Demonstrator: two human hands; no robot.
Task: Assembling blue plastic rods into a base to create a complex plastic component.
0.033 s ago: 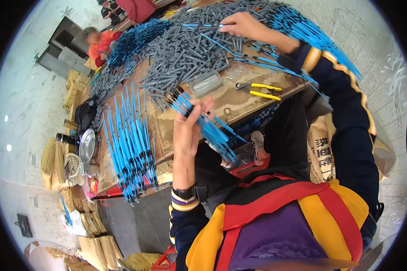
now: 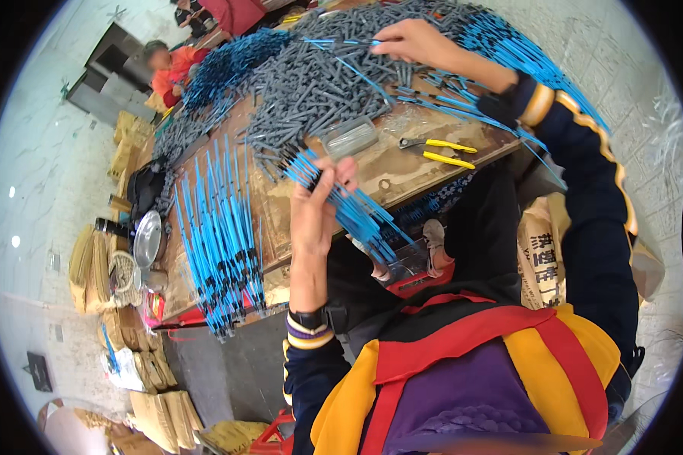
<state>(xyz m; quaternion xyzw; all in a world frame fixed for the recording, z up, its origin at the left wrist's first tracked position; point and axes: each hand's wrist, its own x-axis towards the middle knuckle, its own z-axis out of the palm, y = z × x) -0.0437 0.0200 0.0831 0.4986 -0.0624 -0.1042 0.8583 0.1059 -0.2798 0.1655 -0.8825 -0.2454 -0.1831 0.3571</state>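
Over the near edge of the bench [image 2: 395,180], the left hand [image 2: 315,203] has its grip wrapped around a bundle of blue rods [image 2: 363,221]; farther up, the right hand [image 2: 413,42] pinches what looks like a thin blue rod [image 2: 325,41] at its fingertips. Should the left grip loosen, rods could slide out, since their lower ends fan unsupported past the edge. The single rod might snag on the grey pieces [image 2: 311,102], being held near one end only. Relative to the left grip, the bundle's dark tips project above, blue lengths below; the single rod points leftward from the right fingertips. Between the hands and rightward lie yellow-handled pliers [image 2: 449,160].
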